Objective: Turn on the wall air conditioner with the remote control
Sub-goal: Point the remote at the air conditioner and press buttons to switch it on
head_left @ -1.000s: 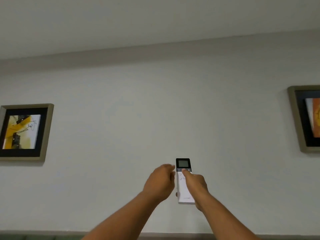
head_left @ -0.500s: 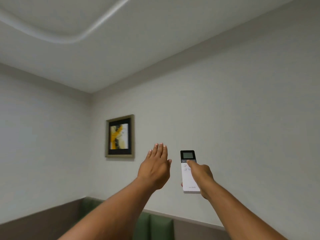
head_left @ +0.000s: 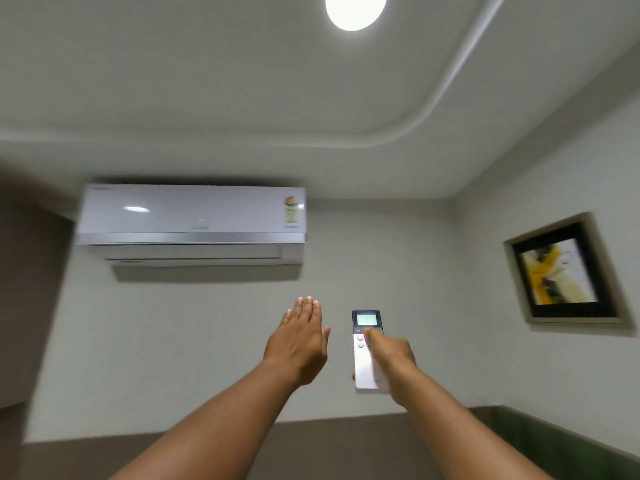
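Note:
A white wall air conditioner hangs high on the far wall, left of centre, its lower flap looking closed. My right hand holds a slim white remote control upright at arm's length, below and right of the unit. The remote's small screen is lit, and my thumb rests on the buttons just under it. My left hand is raised beside the remote, flat, fingers together and extended, holding nothing.
A framed yellow-and-black picture hangs on the right wall. A round ceiling light glows overhead. A dark padded band runs along the bottom of the walls. A brown surface stands at the far left.
The view has swung left past the room corner, bringing the air conditioner into sight. My left hand went from touching the remote to a flat, free pose. The remote stays in my right hand.

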Tool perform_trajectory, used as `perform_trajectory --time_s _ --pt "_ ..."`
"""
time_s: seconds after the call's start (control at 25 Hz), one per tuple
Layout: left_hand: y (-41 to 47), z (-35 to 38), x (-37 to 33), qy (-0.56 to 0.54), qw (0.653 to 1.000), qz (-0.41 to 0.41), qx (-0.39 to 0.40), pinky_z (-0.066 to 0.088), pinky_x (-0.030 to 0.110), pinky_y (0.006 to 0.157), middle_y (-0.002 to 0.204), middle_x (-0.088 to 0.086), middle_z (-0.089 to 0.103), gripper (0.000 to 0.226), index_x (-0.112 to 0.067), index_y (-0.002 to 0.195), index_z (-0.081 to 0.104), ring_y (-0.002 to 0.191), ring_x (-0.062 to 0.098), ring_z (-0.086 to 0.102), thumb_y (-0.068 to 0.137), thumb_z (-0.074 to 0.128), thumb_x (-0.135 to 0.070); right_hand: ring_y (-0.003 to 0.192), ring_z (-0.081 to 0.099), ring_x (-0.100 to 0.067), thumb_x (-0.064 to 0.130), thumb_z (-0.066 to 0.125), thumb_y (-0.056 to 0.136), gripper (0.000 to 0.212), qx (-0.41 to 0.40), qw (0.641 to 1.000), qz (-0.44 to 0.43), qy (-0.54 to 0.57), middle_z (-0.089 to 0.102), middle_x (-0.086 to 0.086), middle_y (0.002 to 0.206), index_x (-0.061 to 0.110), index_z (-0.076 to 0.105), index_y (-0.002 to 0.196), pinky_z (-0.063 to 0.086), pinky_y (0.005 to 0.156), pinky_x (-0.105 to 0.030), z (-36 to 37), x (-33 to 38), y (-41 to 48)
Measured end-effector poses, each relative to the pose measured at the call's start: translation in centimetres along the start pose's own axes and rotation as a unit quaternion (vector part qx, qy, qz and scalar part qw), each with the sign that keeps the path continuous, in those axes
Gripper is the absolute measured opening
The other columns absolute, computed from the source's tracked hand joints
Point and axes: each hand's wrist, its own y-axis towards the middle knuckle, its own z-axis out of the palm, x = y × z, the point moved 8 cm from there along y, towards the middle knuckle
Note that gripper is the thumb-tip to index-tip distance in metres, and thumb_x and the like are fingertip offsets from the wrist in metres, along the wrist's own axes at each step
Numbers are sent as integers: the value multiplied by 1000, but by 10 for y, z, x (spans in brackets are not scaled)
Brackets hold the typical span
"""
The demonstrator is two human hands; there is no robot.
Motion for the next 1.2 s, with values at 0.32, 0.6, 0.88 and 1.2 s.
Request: perform_trajectory --time_s 0.32,0.6,0.88,1.2 --pt "-58 -64 168 101 987 -128 6 1 35 118 162 9 0 60 -8 151 2 148 20 -3 100 12 -38 93 72 -43 28 57 83 25 160 985 8 56 74 -21 102 9 67 97 58 91 -53 192 4 -39" --pt "-82 -89 202 133 979 -157 10 1 35 118 162 8 0 60 -8 152 3 148 20 -3 101 13 -37 95 72 -42 28 56 83 28 199 978 3 64 74 -22 103 9 67 100 58 92 -53 240 14 -52" --pt "-93 -99 215 137 975 -174 7 1 35 118 162 8 1 59 -8 152 3 148 20 -2 101 14 -36 91 73 -39 30 56 81 26 201 979 0 43 74 -18 99 11 67 96 60 86 -46 255 21 -63" --pt "-98 -102 210 126 977 -169 7 0 34 116 162 7 -1 59 -9 152 2 148 19 -4 101 14 -37 64 60 -26 36 56 86 23 174 985 -8 18 67 -10 81 15 62 81 42 51 -27 251 22 -70"
